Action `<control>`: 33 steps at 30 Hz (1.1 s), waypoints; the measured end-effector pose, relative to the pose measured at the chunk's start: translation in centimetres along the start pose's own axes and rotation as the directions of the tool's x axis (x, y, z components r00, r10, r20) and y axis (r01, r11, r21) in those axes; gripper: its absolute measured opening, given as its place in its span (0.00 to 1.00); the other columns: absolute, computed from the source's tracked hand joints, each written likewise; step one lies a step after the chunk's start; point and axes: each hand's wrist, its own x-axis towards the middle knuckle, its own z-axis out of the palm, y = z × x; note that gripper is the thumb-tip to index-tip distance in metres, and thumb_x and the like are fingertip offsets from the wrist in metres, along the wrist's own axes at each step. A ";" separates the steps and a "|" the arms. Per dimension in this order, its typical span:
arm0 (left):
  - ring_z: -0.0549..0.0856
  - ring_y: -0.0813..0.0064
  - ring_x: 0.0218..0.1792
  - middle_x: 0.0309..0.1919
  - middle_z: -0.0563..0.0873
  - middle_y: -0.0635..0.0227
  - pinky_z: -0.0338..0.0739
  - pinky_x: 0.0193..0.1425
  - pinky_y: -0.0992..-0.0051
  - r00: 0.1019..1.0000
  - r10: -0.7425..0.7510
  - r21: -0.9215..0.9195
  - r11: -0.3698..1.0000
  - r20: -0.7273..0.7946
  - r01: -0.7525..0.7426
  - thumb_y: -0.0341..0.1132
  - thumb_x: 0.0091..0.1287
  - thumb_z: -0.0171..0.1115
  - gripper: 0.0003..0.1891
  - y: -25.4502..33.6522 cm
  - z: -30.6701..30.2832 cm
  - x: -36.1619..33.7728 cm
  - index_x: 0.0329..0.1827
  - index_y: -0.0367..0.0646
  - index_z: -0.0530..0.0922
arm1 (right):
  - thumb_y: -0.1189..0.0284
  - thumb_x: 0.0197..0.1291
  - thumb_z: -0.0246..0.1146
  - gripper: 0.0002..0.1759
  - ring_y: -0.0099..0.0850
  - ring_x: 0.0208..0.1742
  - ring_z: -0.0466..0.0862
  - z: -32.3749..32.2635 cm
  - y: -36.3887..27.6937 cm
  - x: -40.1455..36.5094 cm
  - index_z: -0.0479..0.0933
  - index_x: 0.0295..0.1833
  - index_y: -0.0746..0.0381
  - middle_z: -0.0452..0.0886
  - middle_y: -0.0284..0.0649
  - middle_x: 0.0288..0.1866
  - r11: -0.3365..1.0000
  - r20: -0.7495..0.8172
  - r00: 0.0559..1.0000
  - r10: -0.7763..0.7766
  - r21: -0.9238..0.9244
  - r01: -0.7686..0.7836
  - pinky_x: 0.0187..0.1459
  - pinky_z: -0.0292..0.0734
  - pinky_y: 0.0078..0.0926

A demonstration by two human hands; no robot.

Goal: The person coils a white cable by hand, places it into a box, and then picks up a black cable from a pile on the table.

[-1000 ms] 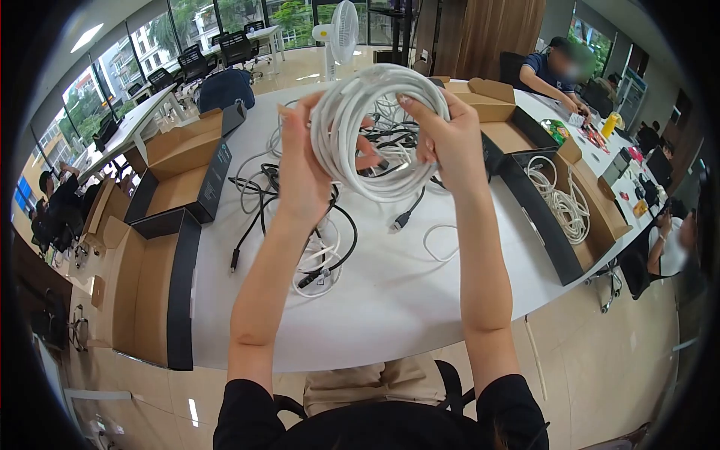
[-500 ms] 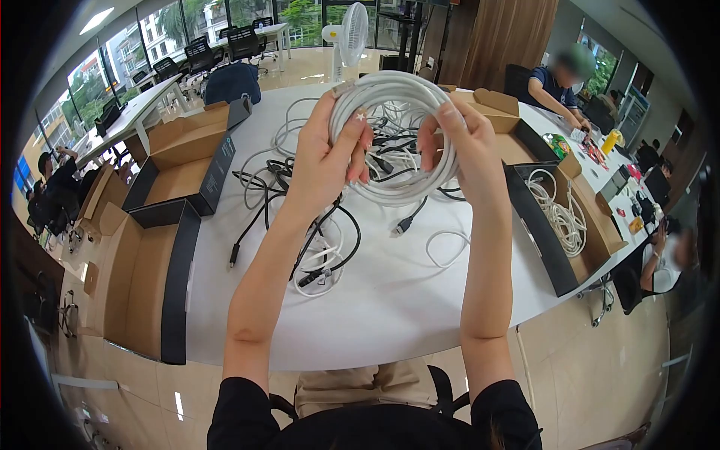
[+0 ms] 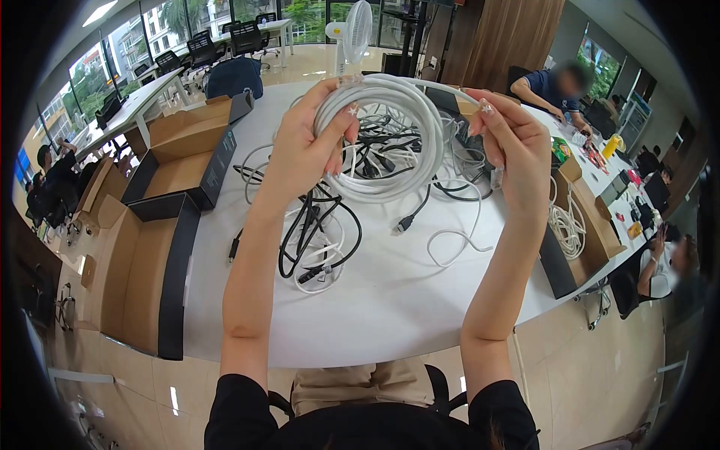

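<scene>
A thick coil of white cable (image 3: 429,150) hangs above the table, gripped on its left side by my left hand (image 3: 307,142). My right hand (image 3: 514,142) is off to the right, its fingers pinched on a length of the same cable that runs out from the top of the coil. Below and behind the coil lies a tangle of black cables (image 3: 285,251) and white cables (image 3: 472,238). One black plug (image 3: 406,223) points toward me. The coil and my hands hide part of the tangle.
Two open cardboard boxes (image 3: 174,285) (image 3: 187,169) stand on the left. Another open box (image 3: 561,266) on the right holds a bundle of white cable (image 3: 568,229). A white fan (image 3: 352,34) stands behind the table. A person (image 3: 551,90) sits at the far right.
My right hand has left the coil's right side and moved right, drawing a strand out from the top. My left hand and the coil have shifted slightly left.
</scene>
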 end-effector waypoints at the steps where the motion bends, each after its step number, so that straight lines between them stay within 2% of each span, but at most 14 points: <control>1: 0.66 0.91 0.11 0.24 0.76 0.69 0.66 0.14 0.86 1.000 -0.005 -0.034 0.999 -0.010 0.005 0.32 0.69 0.50 0.14 -0.6 -0.1 0.3 0.55 0.36 0.68 | 0.75 0.61 0.58 0.12 0.11 0.18 0.67 0.3 -0.2 -0.2 0.79 0.47 0.69 0.79 0.34 0.24 1.000 -0.016 1.000 0.005 -0.025 -0.005 0.17 0.53 0.08; 5: 0.66 0.90 0.11 0.26 0.75 0.68 0.66 0.14 0.86 0.990 0.045 -0.165 0.984 -0.132 -0.067 0.31 0.70 0.49 0.13 -0.6 0.3 0.4 0.54 0.36 0.68 | 0.73 0.62 0.58 0.12 0.12 0.18 0.71 1.8 0.1 -0.1 0.79 0.48 0.68 0.77 0.32 0.21 0.992 -0.019 0.997 0.071 -0.107 -0.073 0.16 0.59 0.09; 8: 0.65 0.90 0.11 0.27 0.75 0.68 0.66 0.14 0.85 0.975 0.061 -0.167 0.981 -0.212 -0.097 0.31 0.70 0.49 0.12 -0.5 0.3 0.3 0.53 0.35 0.68 | 0.72 0.62 0.58 0.13 0.13 0.20 0.74 2.9 0.8 -0.1 0.79 0.49 0.66 0.78 0.32 0.22 0.983 0.033 0.999 0.006 -0.183 0.000 0.18 0.66 0.10; 10: 0.65 0.90 0.11 0.27 0.75 0.68 0.65 0.14 0.85 0.965 0.078 -0.133 0.985 -0.250 -0.114 0.31 0.70 0.49 0.11 -0.5 0.5 0.3 0.52 0.36 0.68 | 0.74 0.62 0.57 0.13 0.14 0.21 0.74 3.8 1.8 -0.2 0.78 0.51 0.65 0.80 0.34 0.23 0.955 -0.018 0.995 -0.101 -0.281 0.092 0.21 0.68 0.11; 13: 0.65 0.90 0.12 0.27 0.75 0.68 0.66 0.14 0.85 0.952 0.090 -0.147 0.980 -0.291 -0.137 0.30 0.70 0.48 0.11 -0.5 0.8 0.2 0.52 0.37 0.68 | 0.75 0.61 0.57 0.14 0.14 0.22 0.72 3.9 2.2 0.0 0.78 0.51 0.62 0.80 0.35 0.25 0.856 0.016 0.968 -0.251 -0.463 0.230 0.25 0.67 0.14; 16: 0.64 0.91 0.12 0.29 0.75 0.70 0.64 0.15 0.86 0.944 0.064 -0.216 0.966 -0.324 -0.140 0.31 0.70 0.49 0.14 -0.7 1.1 0.1 0.56 0.39 0.66 | 0.74 0.61 0.57 0.13 0.16 0.31 0.74 3.8 3.5 0.6 0.79 0.51 0.59 0.80 0.40 0.35 0.652 0.085 0.874 -0.478 -0.633 0.418 0.32 0.70 0.16; 19: 0.64 0.91 0.13 0.30 0.74 0.71 0.63 0.16 0.86 0.926 0.032 -0.289 0.946 -0.375 -0.149 0.32 0.70 0.48 0.16 -1.0 2.2 -0.2 0.59 0.41 0.64 | 0.67 0.67 0.51 0.16 0.21 0.45 0.75 4.8 3.5 0.3 0.76 0.55 0.61 0.77 0.45 0.50 0.688 0.002 0.873 -0.488 -0.615 0.386 0.41 0.71 0.18; 22: 0.65 0.90 0.14 0.30 0.74 0.71 0.65 0.16 0.85 0.913 0.049 -0.292 0.939 -0.406 -0.180 0.32 0.71 0.47 0.17 -1.5 3.2 -0.5 0.62 0.41 0.61 | 0.58 0.70 0.42 0.25 0.27 0.55 0.74 5.5 4.7 0.3 0.70 0.60 0.65 0.72 0.47 0.59 0.893 -0.028 0.922 -0.386 -0.261 0.366 0.47 0.70 0.20; 23: 0.65 0.90 0.14 0.30 0.74 0.71 0.66 0.16 0.85 0.908 0.046 -0.284 0.942 -0.417 -0.178 0.31 0.71 0.47 0.18 -1.5 3.5 -0.6 0.62 0.41 0.61 | 0.50 0.70 0.38 0.33 0.30 0.58 0.74 5.7 4.8 0.1 0.64 0.64 0.67 0.71 0.45 0.61 0.908 -0.023 0.938 -0.346 -0.258 0.329 0.51 0.70 0.22; 26: 0.65 0.90 0.14 0.30 0.74 0.70 0.67 0.16 0.84 0.904 0.058 -0.239 0.955 -0.423 -0.173 0.32 0.71 0.46 0.18 -1.6 3.4 -0.7 0.62 0.41 0.59 | 0.45 0.67 0.40 0.36 0.30 0.55 0.75 5.7 3.7 -0.3 0.63 0.66 0.65 0.72 0.45 0.60 0.988 0.021 0.989 -0.145 0.064 0.144 0.52 0.70 0.27; 27: 0.65 0.90 0.14 0.30 0.74 0.70 0.66 0.16 0.84 0.902 0.063 -0.230 0.957 -0.428 -0.176 0.32 0.71 0.45 0.18 -1.6 3.3 -0.7 0.62 0.41 0.59 | 0.51 0.66 0.50 0.32 0.28 0.51 0.78 5.6 3.4 -0.1 0.64 0.65 0.65 0.75 0.45 0.54 0.977 0.049 0.988 -0.148 0.163 0.138 0.49 0.72 0.25; 30: 0.65 0.90 0.14 0.29 0.74 0.70 0.65 0.15 0.84 0.904 0.076 -0.240 0.952 -0.420 -0.191 0.32 0.72 0.45 0.15 -1.4 3.6 -0.9 0.60 0.42 0.60 | 0.63 0.62 0.59 0.26 0.23 0.46 0.78 6.7 2.3 -0.7 0.66 0.62 0.65 0.78 0.42 0.47 0.968 0.004 0.981 -0.192 -0.164 0.190 0.46 0.72 0.18; 31: 0.65 0.90 0.14 0.29 0.73 0.70 0.65 0.15 0.84 0.909 0.082 -0.246 0.949 -0.409 -0.196 0.32 0.72 0.45 0.14 -1.3 3.8 -1.0 0.58 0.42 0.61 | 0.73 0.57 0.63 0.24 0.17 0.36 0.79 7.1 2.8 -0.5 0.68 0.59 0.65 0.79 0.37 0.38 0.971 -0.123 0.969 -0.215 -0.129 0.199 0.37 0.73 0.12; 33: 0.66 0.89 0.13 0.29 0.73 0.69 0.65 0.15 0.84 0.917 0.087 -0.267 0.942 -0.389 -0.202 0.32 0.72 0.45 0.14 -1.1 4.3 -1.2 0.57 0.40 0.61 | 0.72 0.58 0.63 0.22 0.15 0.28 0.76 7.0 2.3 -0.6 0.70 0.58 0.66 0.79 0.36 0.35 0.981 -0.165 0.970 -0.176 -0.107 0.160 0.28 0.72 0.11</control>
